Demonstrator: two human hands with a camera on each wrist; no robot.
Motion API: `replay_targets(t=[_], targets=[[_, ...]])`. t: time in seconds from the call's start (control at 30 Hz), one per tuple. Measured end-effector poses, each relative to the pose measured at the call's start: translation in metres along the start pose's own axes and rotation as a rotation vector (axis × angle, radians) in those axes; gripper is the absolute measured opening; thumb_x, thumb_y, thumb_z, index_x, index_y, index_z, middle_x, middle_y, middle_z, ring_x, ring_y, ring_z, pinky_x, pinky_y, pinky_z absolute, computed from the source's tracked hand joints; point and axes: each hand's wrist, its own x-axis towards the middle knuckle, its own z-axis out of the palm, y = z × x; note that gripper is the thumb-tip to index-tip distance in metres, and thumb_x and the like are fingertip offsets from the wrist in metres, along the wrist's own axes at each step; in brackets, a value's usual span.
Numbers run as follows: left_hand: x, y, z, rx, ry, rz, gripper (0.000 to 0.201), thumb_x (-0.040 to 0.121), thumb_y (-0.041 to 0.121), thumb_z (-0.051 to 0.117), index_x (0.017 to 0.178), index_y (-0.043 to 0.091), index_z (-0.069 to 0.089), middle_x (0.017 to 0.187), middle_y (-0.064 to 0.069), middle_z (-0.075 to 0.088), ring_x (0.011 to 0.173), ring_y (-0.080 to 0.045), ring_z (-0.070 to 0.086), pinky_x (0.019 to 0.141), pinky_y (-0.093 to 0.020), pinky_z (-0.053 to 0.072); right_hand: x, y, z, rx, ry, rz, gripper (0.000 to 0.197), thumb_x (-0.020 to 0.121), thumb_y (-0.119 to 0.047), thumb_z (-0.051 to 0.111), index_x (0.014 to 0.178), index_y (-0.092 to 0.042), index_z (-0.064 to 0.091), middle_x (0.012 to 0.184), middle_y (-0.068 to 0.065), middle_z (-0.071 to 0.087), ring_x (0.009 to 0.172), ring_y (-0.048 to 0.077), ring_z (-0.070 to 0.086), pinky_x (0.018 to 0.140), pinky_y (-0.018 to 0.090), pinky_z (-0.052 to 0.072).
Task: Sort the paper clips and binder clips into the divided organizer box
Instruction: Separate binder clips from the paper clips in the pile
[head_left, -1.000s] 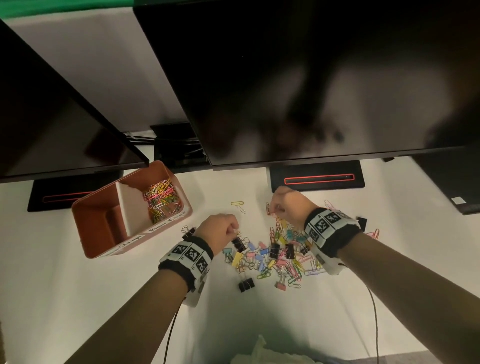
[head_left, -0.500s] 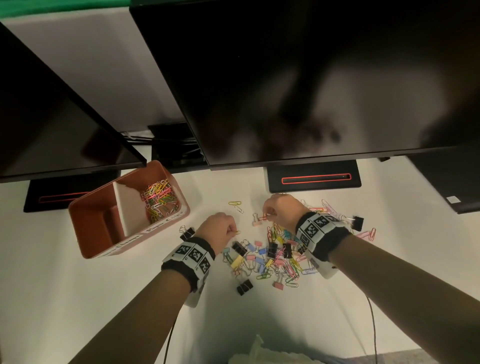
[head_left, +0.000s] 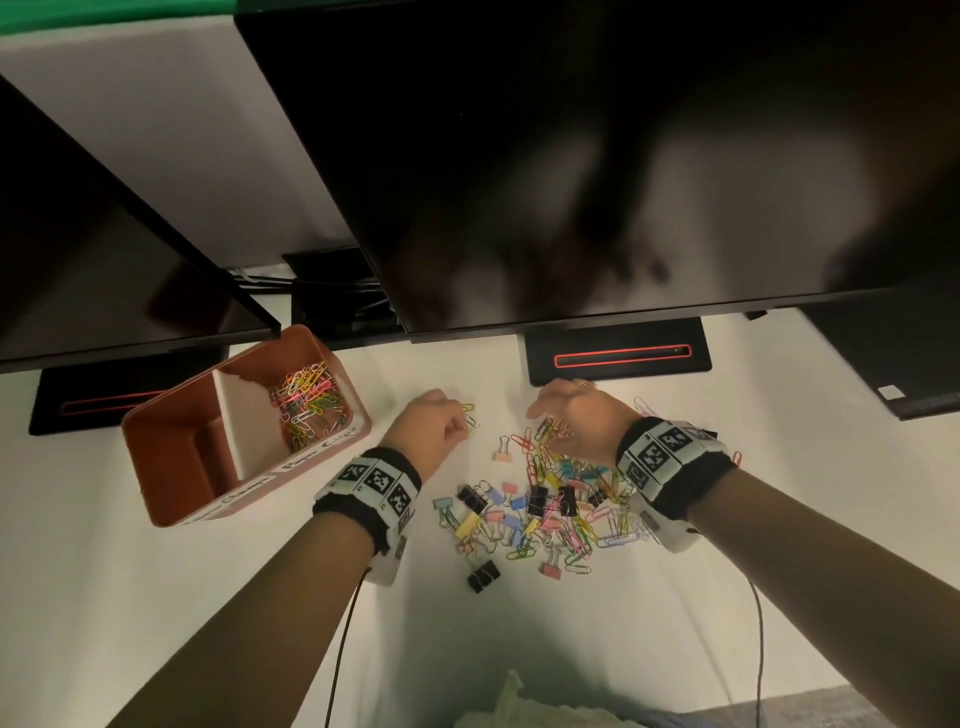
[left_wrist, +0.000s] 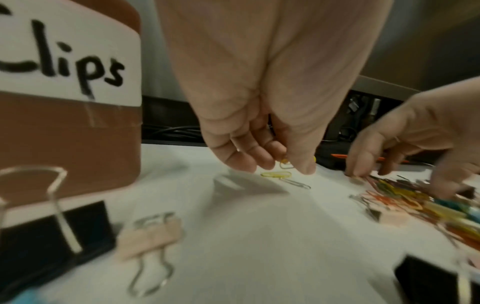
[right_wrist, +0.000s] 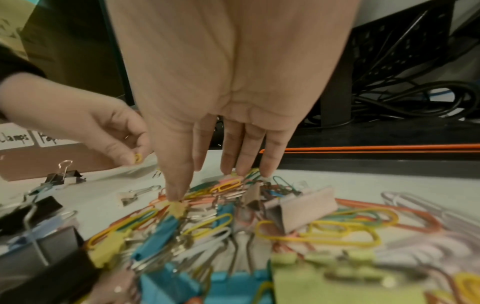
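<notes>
A brown divided organizer box (head_left: 358, 415) stands at the left, with coloured paper clips (head_left: 309, 400) in its right compartment. A mixed pile of paper clips and binder clips (head_left: 545, 512) lies on the white desk. My left hand (head_left: 431, 426) hovers between box and pile and pinches a yellow paper clip (left_wrist: 285, 164) between thumb and fingers. Just under it lie another yellow paper clip (left_wrist: 276, 174) and a silver one (left_wrist: 296, 183). My right hand (head_left: 571, 415) is over the pile's far edge, fingers straight, with fingertips (right_wrist: 267, 171) touching the clips.
Two dark monitors overhang the desk's far side, and their black stands (head_left: 618, 353) sit behind the hands. A black binder clip (head_left: 483, 576) lies alone nearer to me. Crumpled paper (head_left: 519, 706) is at the near edge. Wrist cables trail across the desk.
My left hand has moved a little away from me, to the loose yellow clips. My right hand stays over the pile's far edge, its fingers now stretched down.
</notes>
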Motion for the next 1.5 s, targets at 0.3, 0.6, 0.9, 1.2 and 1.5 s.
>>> replay_targets(t=[0.3, 0.6, 0.9, 1.2, 1.5], targets=[[0.023, 0.004, 0.0, 0.0, -0.01, -0.106, 0.029, 0.086, 0.015, 0.061, 0.114, 0.014, 0.056, 0.094, -0.004, 0.058, 0.09, -0.02, 0.055, 0.085, -0.029, 0.046, 0.009, -0.004, 0.001, -0.032, -0.139, -0.071, 0.029, 0.085, -0.016, 0.061, 0.115, -0.02, 0.06, 0.117, 0.001, 0.051, 0.106, 0.02, 0.051, 0.093, 0.031, 0.044], [0.029, 0.004, 0.003, 0.094, -0.055, -0.045, 0.01, 0.087, 0.014, 0.059, 0.093, 0.008, 0.064, 0.102, -0.009, 0.055, 0.098, -0.024, 0.051, 0.088, -0.036, 0.045, 0.01, -0.006, 0.006, 0.067, -0.164, 0.04, 0.014, 0.083, -0.017, 0.066, 0.097, -0.015, 0.067, 0.099, 0.002, 0.064, 0.085, 0.014, 0.054, 0.075, 0.022, 0.043], [0.016, 0.006, 0.007, -0.025, -0.025, -0.045, 0.011, 0.086, 0.011, 0.06, 0.094, 0.007, 0.065, 0.096, -0.011, 0.064, 0.089, -0.024, 0.06, 0.083, -0.03, 0.048, -0.001, -0.003, 0.001, 0.088, -0.102, 0.05, 0.017, 0.085, -0.02, 0.064, 0.1, -0.013, 0.068, 0.099, 0.003, 0.062, 0.082, 0.013, 0.05, 0.074, 0.022, 0.04], [0.0, 0.054, 0.02, 0.032, -0.343, 0.175, 0.032, 0.089, 0.013, 0.056, 0.12, 0.016, 0.059, 0.099, -0.006, 0.065, 0.09, -0.019, 0.06, 0.088, -0.03, 0.049, -0.015, 0.011, -0.016, 0.231, 0.064, 0.143, 0.015, 0.083, -0.019, 0.066, 0.096, -0.011, 0.067, 0.094, 0.005, 0.068, 0.081, 0.014, 0.058, 0.075, 0.022, 0.043], [0.002, 0.064, 0.033, 0.237, -0.394, 0.212, 0.029, 0.091, 0.011, 0.052, 0.12, 0.011, 0.051, 0.107, -0.012, 0.056, 0.095, -0.026, 0.056, 0.087, -0.034, 0.048, -0.023, 0.02, -0.018, 0.201, 0.094, 0.219, 0.016, 0.083, -0.025, 0.066, 0.095, -0.015, 0.067, 0.082, -0.004, 0.061, 0.072, 0.009, 0.054, 0.063, 0.016, 0.039]])
